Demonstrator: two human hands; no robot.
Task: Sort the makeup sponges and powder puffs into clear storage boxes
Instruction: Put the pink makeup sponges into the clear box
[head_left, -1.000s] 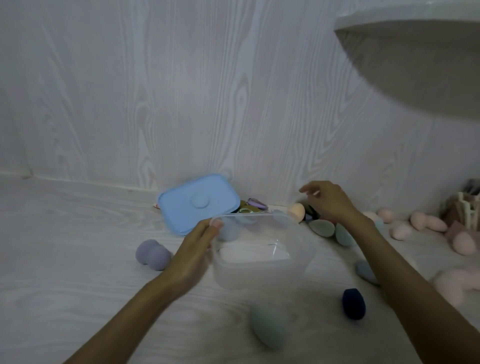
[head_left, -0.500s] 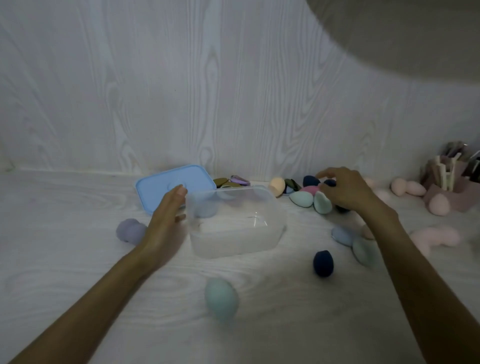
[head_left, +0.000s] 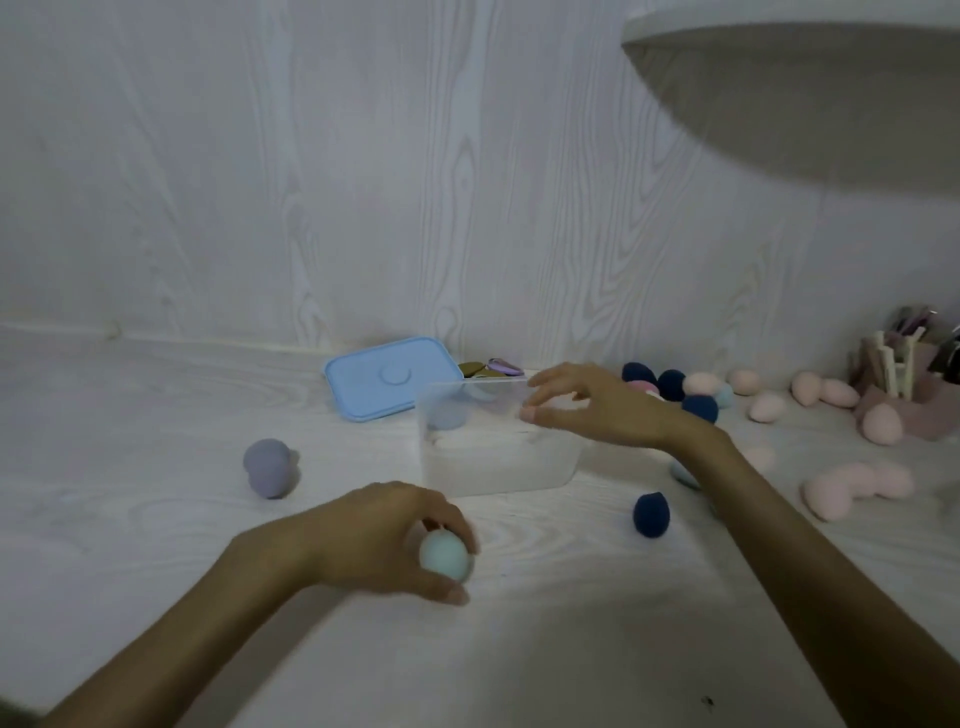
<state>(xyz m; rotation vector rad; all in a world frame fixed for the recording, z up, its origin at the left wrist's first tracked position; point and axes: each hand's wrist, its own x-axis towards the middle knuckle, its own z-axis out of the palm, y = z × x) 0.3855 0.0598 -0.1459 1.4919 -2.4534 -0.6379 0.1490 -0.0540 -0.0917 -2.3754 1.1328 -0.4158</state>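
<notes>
A clear storage box stands open at the middle of the white surface. In front of it, my left hand grips a mint-green egg-shaped sponge low over the surface. My right hand hovers at the box's right rim with fingers spread and nothing in them. Just behind the box lie flat powder puffs, olive and lilac. A purple sponge lies to the left and a navy sponge to the right. Whether anything lies inside the box is unclear.
The box's blue lid lies behind it, against the wall. Navy, pink and mint sponges cluster at the back right, and pale pink sponges are scattered further right. A pink holder with tools stands at the far right. A white rounded shape overhangs the top right.
My left hand left the box's left side, came down toward me and took hold of the mint-green sponge. My right hand moved left from the sponge cluster to the box's rim.
</notes>
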